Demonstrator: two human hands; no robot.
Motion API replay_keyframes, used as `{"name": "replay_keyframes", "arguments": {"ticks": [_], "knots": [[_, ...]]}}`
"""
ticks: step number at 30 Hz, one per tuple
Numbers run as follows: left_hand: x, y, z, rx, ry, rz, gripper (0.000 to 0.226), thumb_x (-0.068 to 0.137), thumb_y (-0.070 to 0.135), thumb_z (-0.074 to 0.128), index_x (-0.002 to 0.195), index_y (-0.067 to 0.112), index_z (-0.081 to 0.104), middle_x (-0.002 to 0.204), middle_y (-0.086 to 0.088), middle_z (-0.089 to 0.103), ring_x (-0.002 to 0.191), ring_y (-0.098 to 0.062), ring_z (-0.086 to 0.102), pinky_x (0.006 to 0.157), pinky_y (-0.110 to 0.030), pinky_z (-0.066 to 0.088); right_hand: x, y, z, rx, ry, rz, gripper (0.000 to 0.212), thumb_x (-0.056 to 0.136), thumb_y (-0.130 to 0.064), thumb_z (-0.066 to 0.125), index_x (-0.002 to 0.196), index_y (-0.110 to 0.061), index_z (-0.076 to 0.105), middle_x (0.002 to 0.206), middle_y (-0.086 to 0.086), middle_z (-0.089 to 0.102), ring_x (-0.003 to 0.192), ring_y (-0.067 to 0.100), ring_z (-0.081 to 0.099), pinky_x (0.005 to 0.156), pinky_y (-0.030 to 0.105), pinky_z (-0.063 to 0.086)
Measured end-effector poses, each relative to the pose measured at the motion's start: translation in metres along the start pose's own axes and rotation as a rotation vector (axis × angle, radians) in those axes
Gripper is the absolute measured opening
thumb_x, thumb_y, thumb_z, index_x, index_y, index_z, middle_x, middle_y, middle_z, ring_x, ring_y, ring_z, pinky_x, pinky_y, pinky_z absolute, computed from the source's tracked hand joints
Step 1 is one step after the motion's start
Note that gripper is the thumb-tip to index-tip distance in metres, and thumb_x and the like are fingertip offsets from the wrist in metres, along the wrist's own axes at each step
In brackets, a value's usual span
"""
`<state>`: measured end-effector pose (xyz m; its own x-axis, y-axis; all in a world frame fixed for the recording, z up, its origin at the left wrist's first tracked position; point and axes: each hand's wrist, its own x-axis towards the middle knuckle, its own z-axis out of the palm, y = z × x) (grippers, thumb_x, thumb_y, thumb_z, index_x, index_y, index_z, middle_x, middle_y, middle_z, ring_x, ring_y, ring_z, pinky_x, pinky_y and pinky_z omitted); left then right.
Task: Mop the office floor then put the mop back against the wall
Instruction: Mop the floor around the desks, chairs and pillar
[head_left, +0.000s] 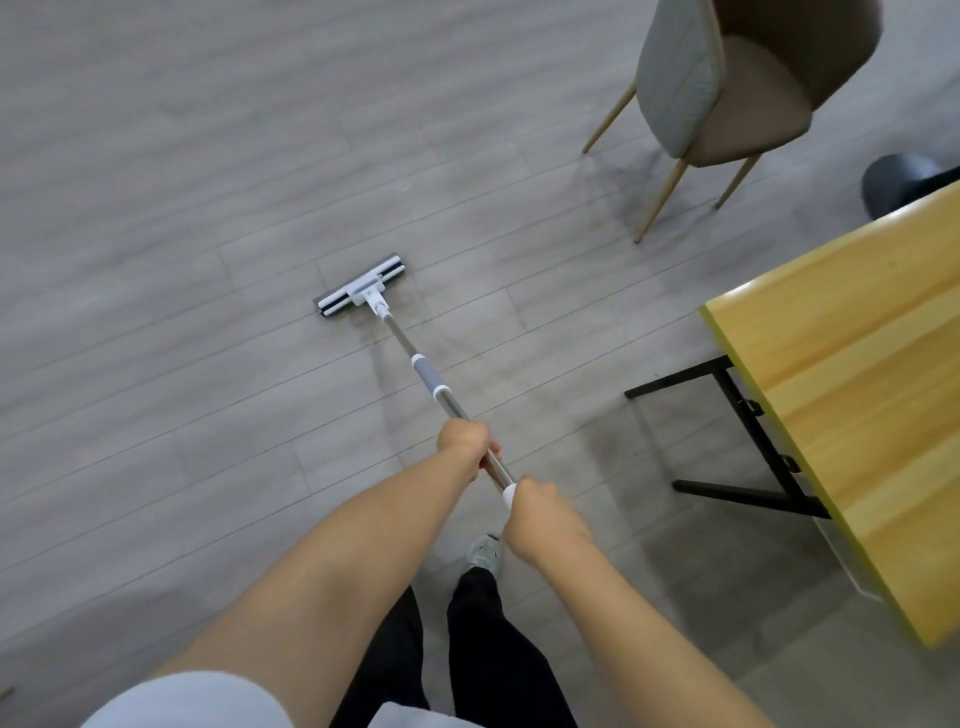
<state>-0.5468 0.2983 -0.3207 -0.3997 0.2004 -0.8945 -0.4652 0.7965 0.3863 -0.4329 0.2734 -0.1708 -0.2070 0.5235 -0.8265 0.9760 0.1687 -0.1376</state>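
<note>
A flat mop with a white and grey head (360, 288) lies on the grey wood-look floor (182, 208) ahead of me. Its metal handle (426, 379), with a grey and white sleeve, slants back toward me. My left hand (465, 444) grips the bare metal shaft. Just behind it, my right hand (537, 512) grips the white top end of the handle. Both arms are stretched forward. No wall is in view.
A wooden table (852, 395) with black metal legs stands at the right. A grey and brown upholstered chair (727, 88) on thin wooden legs stands at the upper right. A dark rounded object (898, 182) sits behind the table. My shoe (484, 553) shows below my hands.
</note>
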Motion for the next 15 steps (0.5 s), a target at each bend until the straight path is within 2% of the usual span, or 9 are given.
{"name": "replay_keyframes", "arguments": {"ticks": [3, 5, 7, 9, 12, 15], "knots": [[-0.001, 0.018, -0.026, 0.204, 0.001, 0.066, 0.018, 0.085, 0.010, 0.053, 0.098, 0.000, 0.062, 0.086, -0.014, 0.072, 0.067, -0.025, 0.068, 0.053, -0.033, 0.058, -0.010, -0.021, -0.008, -0.017, 0.013, -0.014, 0.015, 0.090, 0.000, 0.044, 0.085, -0.015, 0.042, 0.109, 0.010, 0.060, 0.097, 0.032, 0.059, 0.075, 0.033, 0.043], [-0.003, 0.030, -0.045, 0.342, 0.000, 0.103, 0.020, 0.083, 0.015, 0.058, 0.100, 0.003, 0.059, 0.091, -0.012, 0.066, 0.072, -0.028, 0.066, 0.050, -0.027, 0.050, -0.015, -0.037, -0.009, -0.017, 0.003, -0.012, 0.022, 0.090, 0.000, 0.046, 0.077, -0.017, 0.040, 0.103, 0.009, 0.058, 0.088, 0.029, 0.052, 0.073, 0.032, 0.043], [-0.002, 0.038, -0.062, 0.408, 0.008, 0.113, 0.029, 0.083, 0.018, 0.060, 0.108, 0.004, 0.057, 0.100, -0.012, 0.067, 0.085, -0.030, 0.069, 0.058, -0.026, 0.049, -0.021, -0.055, -0.009, -0.020, -0.009, -0.014, 0.013, 0.093, -0.002, 0.048, 0.090, -0.015, 0.049, 0.109, 0.009, 0.059, 0.091, 0.028, 0.054, 0.074, 0.032, 0.042], [0.002, 0.044, -0.079, 0.425, 0.028, 0.108, 0.038, 0.082, 0.019, 0.062, 0.116, 0.002, 0.057, 0.109, -0.012, 0.068, 0.095, -0.030, 0.069, 0.066, -0.029, 0.052, -0.026, -0.075, -0.009, -0.018, -0.006, -0.014, 0.015, 0.094, -0.003, 0.048, 0.104, -0.012, 0.054, 0.110, 0.006, 0.060, 0.096, 0.028, 0.057, 0.075, 0.032, 0.042], [0.007, 0.058, -0.108, 0.411, 0.039, 0.118, 0.042, 0.083, 0.020, 0.063, 0.120, 0.002, 0.056, 0.112, -0.012, 0.067, 0.092, -0.028, 0.066, 0.069, -0.031, 0.054, -0.029, -0.105, -0.013, -0.034, 0.001, -0.036, 0.018, 0.091, 0.000, 0.045, 0.083, -0.015, 0.042, 0.090, 0.001, 0.054, 0.085, 0.026, 0.050, 0.072, 0.031, 0.042], [0.015, 0.088, -0.144, 0.378, 0.069, 0.161, 0.046, 0.083, 0.023, 0.062, 0.122, 0.001, 0.056, 0.118, -0.012, 0.066, 0.103, -0.030, 0.067, 0.083, -0.035, 0.058, -0.028, -0.143, -0.029, -0.093, 0.028, -0.076, 0.014, 0.092, -0.002, 0.045, 0.088, -0.014, 0.042, 0.100, 0.006, 0.059, 0.096, 0.032, 0.058, 0.075, 0.032, 0.044]]}}
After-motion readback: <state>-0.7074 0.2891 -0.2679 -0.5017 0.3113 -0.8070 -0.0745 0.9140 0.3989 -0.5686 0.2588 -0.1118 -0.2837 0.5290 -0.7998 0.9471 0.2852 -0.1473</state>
